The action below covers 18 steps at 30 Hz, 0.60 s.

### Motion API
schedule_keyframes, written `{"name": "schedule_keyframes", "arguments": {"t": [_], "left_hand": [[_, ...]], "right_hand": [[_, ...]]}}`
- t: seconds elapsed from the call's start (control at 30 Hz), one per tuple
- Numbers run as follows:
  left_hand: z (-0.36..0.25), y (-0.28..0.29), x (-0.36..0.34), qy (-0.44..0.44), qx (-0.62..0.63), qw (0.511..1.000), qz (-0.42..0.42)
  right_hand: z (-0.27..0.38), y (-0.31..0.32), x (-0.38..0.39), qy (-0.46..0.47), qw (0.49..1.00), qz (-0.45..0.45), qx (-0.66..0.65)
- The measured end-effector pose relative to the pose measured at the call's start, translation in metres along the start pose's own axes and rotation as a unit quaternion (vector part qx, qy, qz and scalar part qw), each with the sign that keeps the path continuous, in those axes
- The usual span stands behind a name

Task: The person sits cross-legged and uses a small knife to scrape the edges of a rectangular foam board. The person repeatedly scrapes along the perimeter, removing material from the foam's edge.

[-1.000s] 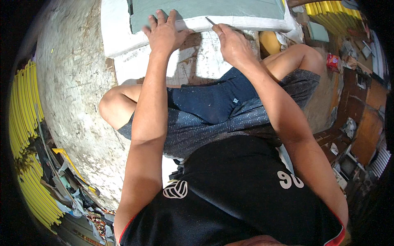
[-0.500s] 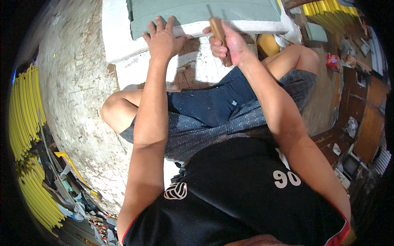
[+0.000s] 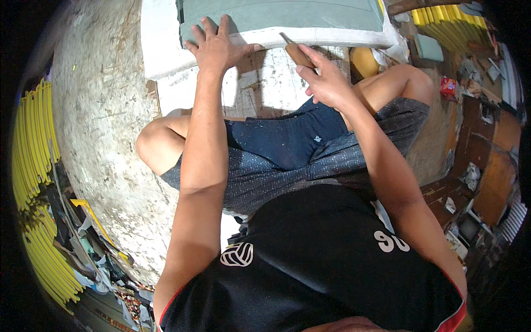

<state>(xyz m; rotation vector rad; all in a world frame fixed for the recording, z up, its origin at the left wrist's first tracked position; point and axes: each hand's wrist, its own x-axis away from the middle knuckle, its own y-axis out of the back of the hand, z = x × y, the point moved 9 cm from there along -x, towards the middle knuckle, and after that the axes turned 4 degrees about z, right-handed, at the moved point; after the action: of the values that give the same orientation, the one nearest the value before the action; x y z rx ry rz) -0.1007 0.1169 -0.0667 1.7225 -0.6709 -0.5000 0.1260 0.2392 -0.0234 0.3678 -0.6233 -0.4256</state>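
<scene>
My left hand (image 3: pixel 214 52) lies with fingers spread across the near edge of a flat grey-green sheet (image 3: pixel 293 15), its thumb stretched along the white border (image 3: pixel 326 36). The sheet looks layered over white material. In my right hand (image 3: pixel 327 80) is a wooden-handled tool (image 3: pixel 298 54) with a short, thin metal tip pointing up and left. That tip hovers or rests near the white border; I cannot tell whether it touches. Its exact kind is unclear, and part of the handle is hidden by my fingers.
My crossed legs (image 3: pixel 276 138) are close below the sheet, on a worn, paint-flecked board (image 3: pixel 110 127). Yellow slats (image 3: pixel 34 144) stack at the left and more at the far right. A yellow round object (image 3: pixel 363 62) sits beside my right knee, with a red packet (image 3: pixel 448 87) farther right.
My right hand has come down and to the right, and the tool now leans further left, its tip lower. My left hand has shifted slightly left, fingers still spread.
</scene>
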Motion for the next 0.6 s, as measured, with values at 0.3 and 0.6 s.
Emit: {"name": "schedule_keyframes", "arguments": {"t": [0.3,0.6], "left_hand": [[0.001,-0.007,-0.002,-0.008,-0.025,1.000,0.013],[0.001,-0.009,0.000,-0.006,-0.049,0.999,0.008]], "right_hand": [[0.003,-0.003,-0.029,0.097,0.990,-0.028,0.094],[0.013,0.002,-0.036,0.020,0.996,0.035,0.073]]}}
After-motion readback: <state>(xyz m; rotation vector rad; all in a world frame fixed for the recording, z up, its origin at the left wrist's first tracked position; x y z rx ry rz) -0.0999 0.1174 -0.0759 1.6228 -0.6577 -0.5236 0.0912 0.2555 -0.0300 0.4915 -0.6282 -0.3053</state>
